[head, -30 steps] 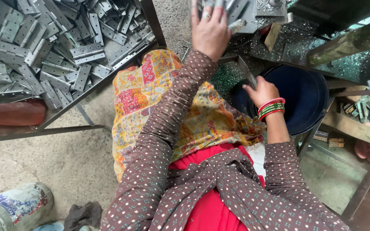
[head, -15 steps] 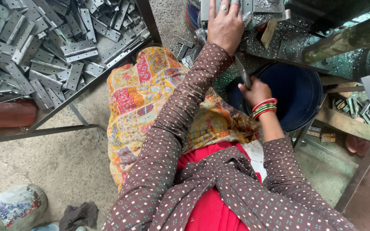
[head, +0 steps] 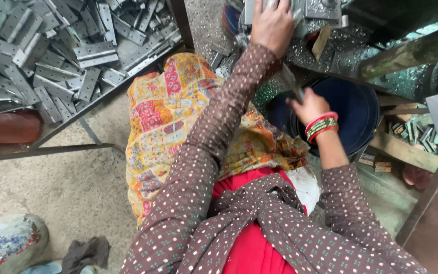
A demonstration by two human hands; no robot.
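Left hand [head: 274, 23] flat on metal plate [head: 300, 9], grip state unclear, right hand [head: 307, 105] pinching grey metal strip [head: 291, 81], dark blue bucket [head: 361, 109] just below, contents not visible.

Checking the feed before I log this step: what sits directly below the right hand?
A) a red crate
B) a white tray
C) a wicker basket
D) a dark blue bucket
D: the right hand, closed on a thin metal piece, hangs over the rim of a dark blue bucket.

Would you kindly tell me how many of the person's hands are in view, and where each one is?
2. The left hand rests on grey metal parts at the top edge. The right hand holds a thin metal piece over the dark blue tub.
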